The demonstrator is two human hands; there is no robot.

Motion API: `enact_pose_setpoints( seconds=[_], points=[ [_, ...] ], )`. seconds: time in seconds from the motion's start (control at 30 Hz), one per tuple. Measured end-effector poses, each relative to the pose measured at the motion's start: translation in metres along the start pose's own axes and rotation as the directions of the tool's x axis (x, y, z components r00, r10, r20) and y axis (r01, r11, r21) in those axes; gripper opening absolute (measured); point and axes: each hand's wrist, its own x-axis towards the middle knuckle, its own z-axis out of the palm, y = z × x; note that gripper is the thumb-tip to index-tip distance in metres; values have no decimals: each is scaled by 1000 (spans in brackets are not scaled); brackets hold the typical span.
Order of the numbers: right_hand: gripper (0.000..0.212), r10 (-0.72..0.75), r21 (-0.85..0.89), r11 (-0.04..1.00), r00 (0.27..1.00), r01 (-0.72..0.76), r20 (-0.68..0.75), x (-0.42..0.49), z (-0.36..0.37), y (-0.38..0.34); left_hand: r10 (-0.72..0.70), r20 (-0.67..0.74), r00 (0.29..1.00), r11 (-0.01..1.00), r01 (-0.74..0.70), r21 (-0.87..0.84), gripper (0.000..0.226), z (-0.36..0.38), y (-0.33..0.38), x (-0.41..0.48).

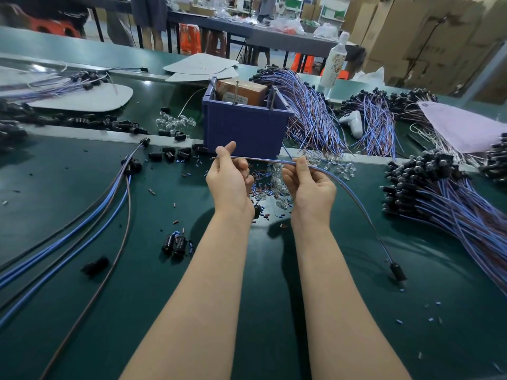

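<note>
Holding thin blue-and-brown twin wire point(266, 159) level above green bench mat point(82, 297), before blue plastic crate point(247, 127) | left hand point(229, 176) pinches near its free end, right hand point(307, 185) pinches further along | black cylindrical socket point(397, 270) trails right | we advise even tension and a steady tip.

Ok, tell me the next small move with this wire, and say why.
Probably bring the free end of the wire, poking past the left hand, down to the clear bulbs beneath, the right hand steadying it: the far end already carries a black socket, while this end looks bare.
</note>
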Motion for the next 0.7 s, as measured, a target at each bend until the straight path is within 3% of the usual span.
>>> enact_pose_setpoints(
  seconds=[0.13, 0.23, 0.3, 0.37, 0.43, 0.5, 0.53, 0.6, 0.7],
  points=[
    [23, -1, 96, 995, 994, 12, -112, 6, -11, -12, 34, -152, 988, 999, -40, -34, 35, -13, 11, 12],
    [22, -2, 165, 986, 989, 26, -146, 10, -17, -20, 98, -243, 965, 992, -75, 104, 29, -23, 16, 21],
    [21, 67, 202, 978, 994, -50, -80, 4, -9, -16, 101, -157, 982, 962, -56, 269, 42, -18, 10, 15],
    [20, 152, 240, 960, 988, -143, -20, -1, -1, -11, 109, -25, 994, 833, -78, 547, 62, -13, 0, 10],
    [21, 219, 295, 930, 975, -217, 27, -2, 1, -11, 167, 71, 983, 637, -163, 754, 61, -11, -4, 5],
    [23, 263, 343, 901, 963, -265, 52, -1, -1, -14, 251, 162, 954, 538, -276, 797, 47, -11, -3, 3],
    [24, 285, 355, 889, 956, -289, 65, -1, 0, -14, 262, 225, 938, 543, -337, 769, 37, -11, -3, 3],
    [24, 332, 327, 879, 937, -348, 105, -4, 2, -11, 190, 347, 919, 650, -382, 656, 21, -7, -2, -3],
    [32, 341, -16, 939, 928, -343, 151, -10, 6, -9, 122, 417, 901, 734, -365, 573, 13, -4, -4, -6]
  ],
)
